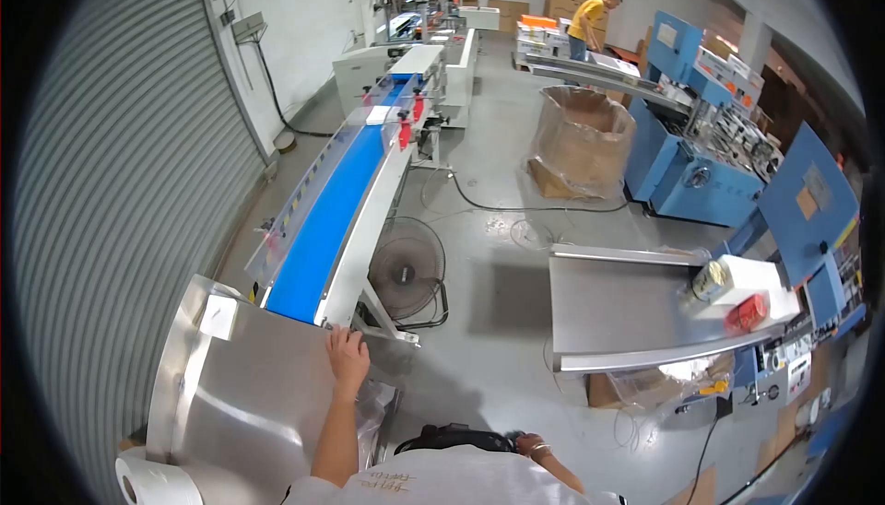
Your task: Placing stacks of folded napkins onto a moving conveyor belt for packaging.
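A steel bench [249,394] fills the lower left, and a long blue conveyor belt [327,219] runs from its far edge away from the person, its long axis pointing up and slightly right. The left hand [348,355] rests flat and empty, fingers spread, on the bench's far right corner, touching the conveyor's near end. The right hand [533,447] hangs low by the waist, well apart; whether it grips anything I cannot tell. A small white packet [218,316] lies on the bench's left corner, nearer the left hand.
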A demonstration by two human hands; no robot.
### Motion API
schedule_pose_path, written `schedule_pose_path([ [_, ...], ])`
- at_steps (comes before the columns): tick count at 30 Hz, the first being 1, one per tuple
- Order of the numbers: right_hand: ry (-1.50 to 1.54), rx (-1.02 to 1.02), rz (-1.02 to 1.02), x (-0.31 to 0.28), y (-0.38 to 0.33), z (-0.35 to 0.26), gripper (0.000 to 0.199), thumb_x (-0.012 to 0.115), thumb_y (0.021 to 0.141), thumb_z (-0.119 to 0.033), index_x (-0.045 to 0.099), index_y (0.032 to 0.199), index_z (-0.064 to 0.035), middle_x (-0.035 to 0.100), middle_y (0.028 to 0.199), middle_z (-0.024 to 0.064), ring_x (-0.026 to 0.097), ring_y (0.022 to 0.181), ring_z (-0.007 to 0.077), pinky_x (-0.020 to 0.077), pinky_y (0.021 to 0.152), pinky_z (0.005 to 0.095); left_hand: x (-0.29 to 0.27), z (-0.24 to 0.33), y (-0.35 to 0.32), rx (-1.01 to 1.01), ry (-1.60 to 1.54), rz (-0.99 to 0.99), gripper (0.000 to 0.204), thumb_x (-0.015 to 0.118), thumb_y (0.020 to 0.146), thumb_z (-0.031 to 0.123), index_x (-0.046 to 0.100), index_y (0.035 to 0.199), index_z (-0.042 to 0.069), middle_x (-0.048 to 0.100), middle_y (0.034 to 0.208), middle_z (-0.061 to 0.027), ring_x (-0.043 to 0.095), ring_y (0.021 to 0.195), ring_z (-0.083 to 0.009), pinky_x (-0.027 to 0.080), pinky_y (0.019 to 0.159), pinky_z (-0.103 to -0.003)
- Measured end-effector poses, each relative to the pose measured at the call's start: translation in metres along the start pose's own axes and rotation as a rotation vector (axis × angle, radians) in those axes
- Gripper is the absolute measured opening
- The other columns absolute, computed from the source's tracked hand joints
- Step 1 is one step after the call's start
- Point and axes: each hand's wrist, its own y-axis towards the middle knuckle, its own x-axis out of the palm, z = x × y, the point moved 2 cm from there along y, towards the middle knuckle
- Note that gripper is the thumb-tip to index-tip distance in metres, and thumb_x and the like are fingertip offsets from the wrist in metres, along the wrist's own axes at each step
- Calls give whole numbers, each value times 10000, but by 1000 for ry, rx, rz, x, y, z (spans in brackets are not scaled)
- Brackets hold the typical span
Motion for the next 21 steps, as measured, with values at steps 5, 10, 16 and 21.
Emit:
schedule_pose_path([
  [5,449,312,74,-1,-73,-1,137,591,777,-208,641,811,-85,675,940,127,643,900,301,529,788,387,19,22,-8,-210,-15,-39,380,679,753,190,614,1104,61,508,1265,-212,397,1246,-401,255,1070,-518],
  [10,423,423,248,36,-152,50,159,559,815,-207,667,866,-102,689,963,95,658,913,245,542,731,344,24,168,-10,-94,-397,49,385,652,800,155,581,1162,43,470,1289,-240,428,1198,-408,346,1002,-476],
  [16,191,185,376,121,-227,161,201,566,837,-213,665,895,-48,682,814,119,666,708,249,535,605,365,35,365,-43,284,-612,48,319,659,782,114,613,1091,52,495,1259,-192,480,1150,-376,418,959,-439],
  [21,1305,830,398,72,-297,155,247,513,860,-172,629,997,-3,650,757,105,637,638,208,500,505,325,48,459,-80,419,-793,-69,250,660,772,90,646,1019,62,525,1220,-205,506,1112,-384,424,945,-441],
])
